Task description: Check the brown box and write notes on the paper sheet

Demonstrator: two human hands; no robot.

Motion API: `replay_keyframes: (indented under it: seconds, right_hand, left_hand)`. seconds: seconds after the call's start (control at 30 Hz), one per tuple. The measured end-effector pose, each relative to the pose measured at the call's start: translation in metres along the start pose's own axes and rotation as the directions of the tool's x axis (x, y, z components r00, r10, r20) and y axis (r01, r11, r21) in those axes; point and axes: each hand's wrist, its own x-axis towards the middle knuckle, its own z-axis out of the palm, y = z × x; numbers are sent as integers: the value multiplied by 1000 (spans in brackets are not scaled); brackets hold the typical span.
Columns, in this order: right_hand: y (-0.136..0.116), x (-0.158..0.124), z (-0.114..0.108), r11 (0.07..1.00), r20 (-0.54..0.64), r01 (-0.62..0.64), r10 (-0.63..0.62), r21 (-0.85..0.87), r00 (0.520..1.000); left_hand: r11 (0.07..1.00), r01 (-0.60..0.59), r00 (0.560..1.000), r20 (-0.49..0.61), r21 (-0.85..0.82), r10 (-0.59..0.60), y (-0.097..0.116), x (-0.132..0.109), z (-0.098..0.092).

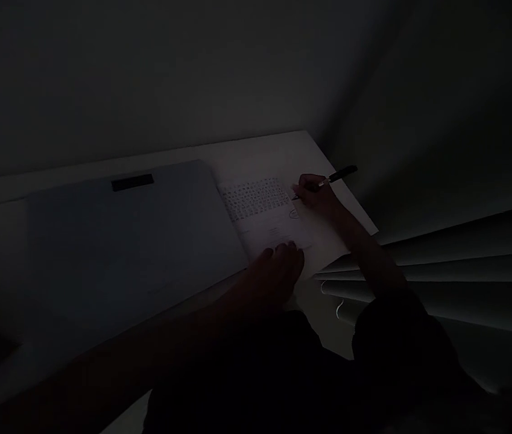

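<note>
The scene is very dark. My right hand (316, 193) is closed around a pen (343, 173), whose tip points down-left at the right edge of a printed sheet of paper (265, 228). The sheet carries a dense block of small characters in rows, fainter lines below and a small oval mark at its right side. Over the lower edge of that sheet lies my left hand (280, 265), fingers curled together and pressing on it; the undersides of its fingers are hidden.
A large bluish-grey flat panel (138, 253) with a dark rectangular bar (132, 182) near its top covers the table's left part. The white tabletop (278, 150) meets a wall behind. Hanging folds, like a curtain (464, 259), are at the right.
</note>
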Motion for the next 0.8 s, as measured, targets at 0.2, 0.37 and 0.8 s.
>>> replay_keyframes:
  seconds: [0.2,0.37,0.8]
  right_hand:
    - [11,-4,9,997,-119,15,-23,-69,993]
    - [10,-8,12,996,-128,-79,73,-43,989]
    - [9,-9,19,977,-96,15,-36,-214,995]
  left_hand:
    - [976,215,963,160,41,-219,-3,42,-6]
    - [953,300,927,219,53,-304,-6,64,-11]
    - [932,360,923,160,-48,-349,-10,70,7]
